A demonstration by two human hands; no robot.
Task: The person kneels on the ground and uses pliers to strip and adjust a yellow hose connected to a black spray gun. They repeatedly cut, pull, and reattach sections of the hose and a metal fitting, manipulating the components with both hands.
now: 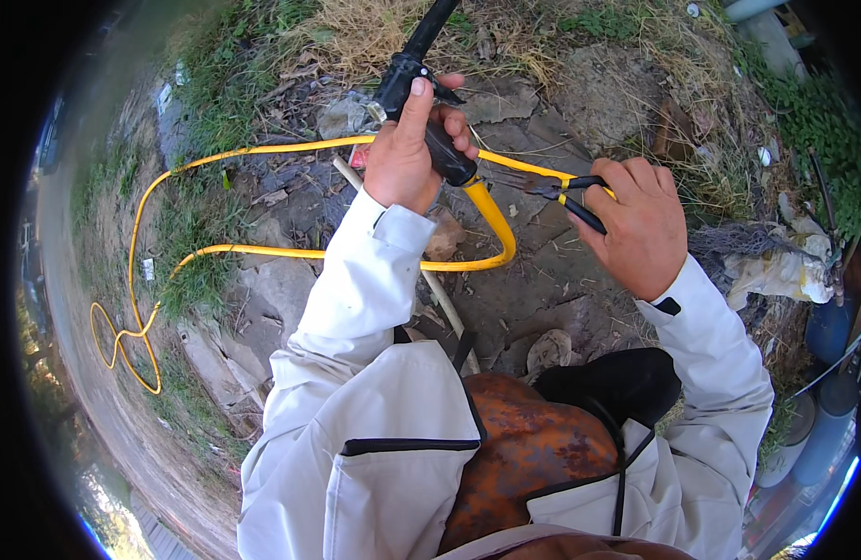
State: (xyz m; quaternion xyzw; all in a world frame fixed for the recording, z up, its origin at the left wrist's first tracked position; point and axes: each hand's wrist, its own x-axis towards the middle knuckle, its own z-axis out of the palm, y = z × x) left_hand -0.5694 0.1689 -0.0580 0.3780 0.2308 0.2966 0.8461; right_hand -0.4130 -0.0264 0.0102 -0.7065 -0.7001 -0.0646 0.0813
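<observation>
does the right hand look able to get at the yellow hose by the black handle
Probably yes, with its pliers: the right hand is close, and nothing seems to block the hose.

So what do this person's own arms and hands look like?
The left hand and right hand are bare and ungloved. The left sleeve and right sleeve are off-white, long, loose and creased, reaching the wrists. The right cuff bears a small black patch; the left cuff shows a narrow dark mark.
</observation>
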